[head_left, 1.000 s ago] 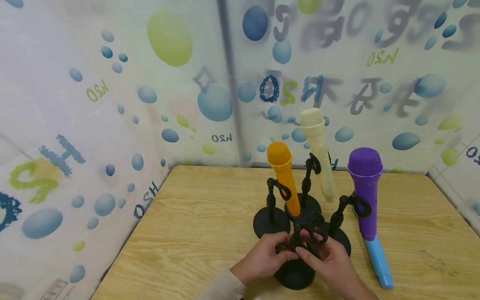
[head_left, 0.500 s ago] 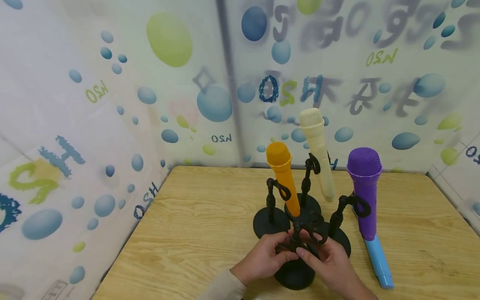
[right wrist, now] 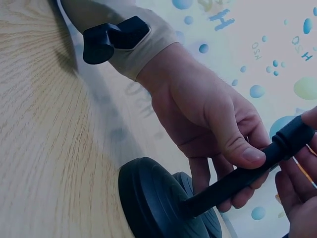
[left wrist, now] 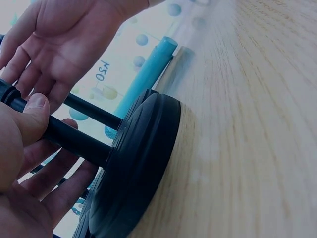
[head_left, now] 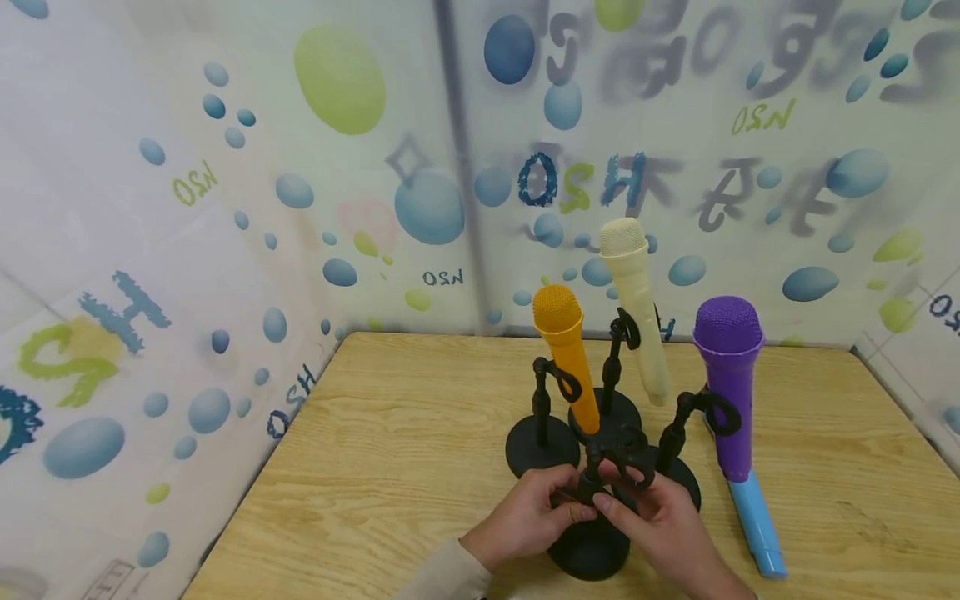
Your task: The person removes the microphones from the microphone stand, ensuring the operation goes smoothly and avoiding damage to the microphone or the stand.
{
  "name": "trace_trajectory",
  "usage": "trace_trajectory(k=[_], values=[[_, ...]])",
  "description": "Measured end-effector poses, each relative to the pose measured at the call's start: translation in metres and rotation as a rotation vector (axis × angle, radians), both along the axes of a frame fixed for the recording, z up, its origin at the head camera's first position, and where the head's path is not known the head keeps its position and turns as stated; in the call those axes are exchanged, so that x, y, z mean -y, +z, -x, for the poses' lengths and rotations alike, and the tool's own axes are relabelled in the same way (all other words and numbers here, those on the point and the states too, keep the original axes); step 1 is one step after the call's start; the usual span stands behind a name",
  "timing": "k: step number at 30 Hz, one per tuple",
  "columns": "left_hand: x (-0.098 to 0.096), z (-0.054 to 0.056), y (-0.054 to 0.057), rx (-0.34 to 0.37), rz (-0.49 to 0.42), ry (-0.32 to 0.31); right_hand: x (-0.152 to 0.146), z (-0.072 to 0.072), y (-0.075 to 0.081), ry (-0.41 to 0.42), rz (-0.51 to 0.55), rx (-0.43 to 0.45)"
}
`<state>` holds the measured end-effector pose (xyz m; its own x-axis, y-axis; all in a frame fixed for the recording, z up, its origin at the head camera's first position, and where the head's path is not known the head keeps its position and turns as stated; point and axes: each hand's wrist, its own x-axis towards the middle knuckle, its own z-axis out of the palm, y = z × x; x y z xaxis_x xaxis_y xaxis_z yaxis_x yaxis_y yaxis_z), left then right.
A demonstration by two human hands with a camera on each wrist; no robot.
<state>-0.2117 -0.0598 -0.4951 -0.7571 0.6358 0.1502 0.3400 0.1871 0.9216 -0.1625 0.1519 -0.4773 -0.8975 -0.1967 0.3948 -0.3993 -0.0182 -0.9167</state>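
Both hands are on the nearest black microphone stand, whose round base sits on the table. My left hand holds its post, thumb on one side and fingers behind, as the right wrist view shows. With thumb and fingers, my right hand pinches the collar higher up the post. This stand's clip has no microphone in it. Behind stand three more: an orange microphone in the left clip, a cream microphone in the back one, a purple microphone in the right one.
A light blue microphone lies on the wooden table, partly hidden behind the purple one. The stand bases crowd together just beyond the hands. A patterned sheet hangs behind and beside the table.
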Motion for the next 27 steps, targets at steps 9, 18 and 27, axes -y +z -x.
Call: trace_trajectory(k=[9,18,27], values=[[0.0015,-0.0004,0.0014,-0.002,0.029,0.009,0.0033,0.0022,0.0001,0.011,-0.043,-0.042],[0.0009,-0.0012,0.0014,0.028,0.022,0.013,0.0046,0.0031,0.0008,0.067,-0.011,-0.072],[0.0010,-0.0009,0.0013,0.028,0.011,0.003,0.0064,0.0034,0.0010,0.068,-0.006,-0.050]])
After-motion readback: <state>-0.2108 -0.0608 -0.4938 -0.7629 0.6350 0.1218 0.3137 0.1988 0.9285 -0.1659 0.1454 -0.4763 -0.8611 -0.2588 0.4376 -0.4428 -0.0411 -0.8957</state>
